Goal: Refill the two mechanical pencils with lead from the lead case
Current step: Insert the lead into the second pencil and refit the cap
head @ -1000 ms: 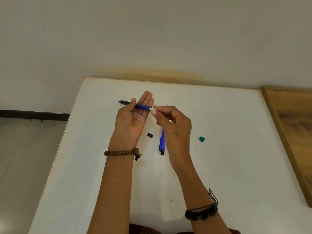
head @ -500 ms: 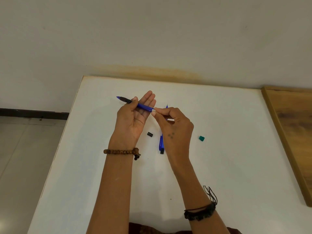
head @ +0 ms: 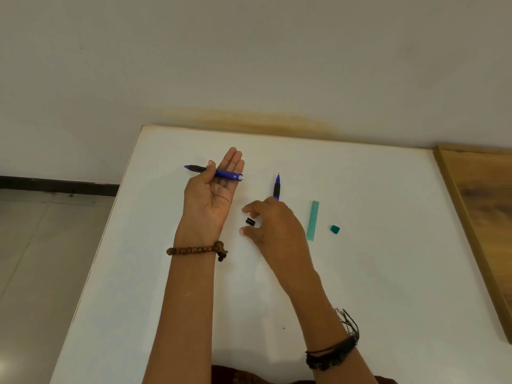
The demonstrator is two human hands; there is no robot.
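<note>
Left hand [head: 212, 195] up, palm open, thumb pinning blue pencil [head: 214, 172] across fingers. Right hand [head: 273, 221] low over worktop [head: 388, 273], fingers apart around small black cap [head: 250, 221], not gripping. Cap tiny, light, smooth, may roll; pinch sides with two fingertips. Second pencil [head: 276, 187] just behind right hand, green lead case [head: 313, 220] beside it.

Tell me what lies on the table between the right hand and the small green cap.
In the head view, the translucent green lead case lies between the right hand and the small green cap, lengthwise on the white table, touching neither.

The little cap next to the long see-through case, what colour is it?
Teal green cap, seen in the head view.
</note>
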